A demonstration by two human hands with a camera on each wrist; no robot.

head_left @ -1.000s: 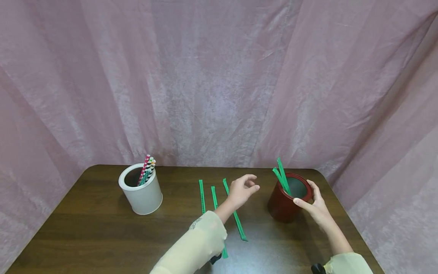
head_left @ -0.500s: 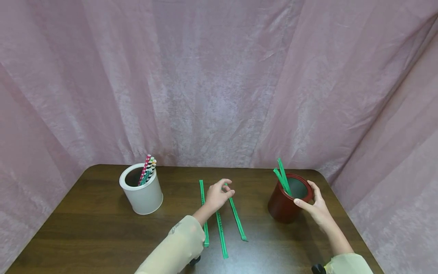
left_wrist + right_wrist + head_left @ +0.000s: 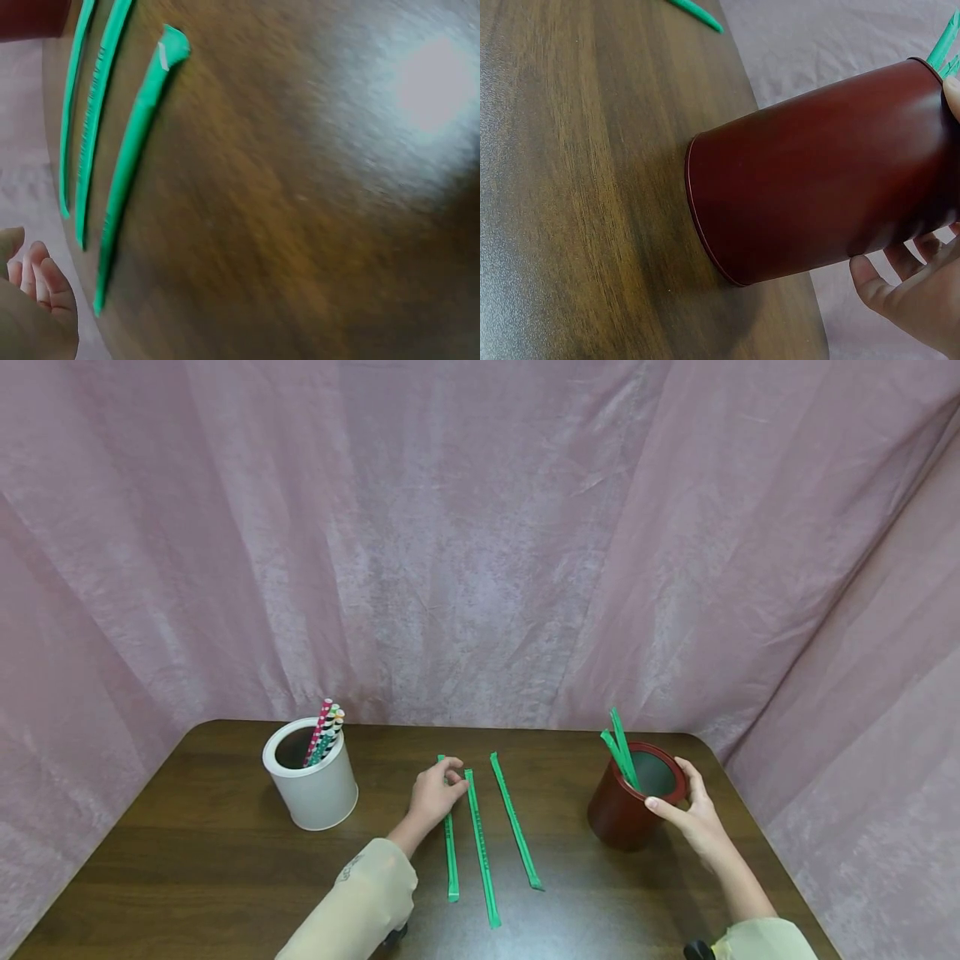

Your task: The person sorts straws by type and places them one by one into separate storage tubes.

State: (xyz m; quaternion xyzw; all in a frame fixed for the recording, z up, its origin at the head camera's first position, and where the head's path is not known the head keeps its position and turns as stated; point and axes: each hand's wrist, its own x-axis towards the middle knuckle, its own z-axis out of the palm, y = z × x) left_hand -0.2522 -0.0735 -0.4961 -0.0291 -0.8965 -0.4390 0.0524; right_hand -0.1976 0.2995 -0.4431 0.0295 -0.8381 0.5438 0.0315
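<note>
Three green paper-wrapped straws lie side by side on the table: a left one (image 3: 452,852), a middle one (image 3: 482,847) and a right one (image 3: 516,822). My left hand (image 3: 431,795) hovers over the far part of the left straw, fingers loosely bent with nothing between them. In the left wrist view the same hand (image 3: 41,300) appears apart from the straws. My right hand (image 3: 693,814) grips the dark red canister (image 3: 617,814) near its rim, thumb on the near side. Green wrapped straws (image 3: 617,747) lean inside it, their lower ends hidden.
At the left stands a white canister (image 3: 318,797) with several patterned paper straws (image 3: 324,733) leaning in it. The brown wooden table (image 3: 187,860) has its back edge against a pink curtain (image 3: 465,543).
My left hand has moved left from beyond the right straw to above the left straw, uncovering the middle and right ones. The right hand stays on the red canister.
</note>
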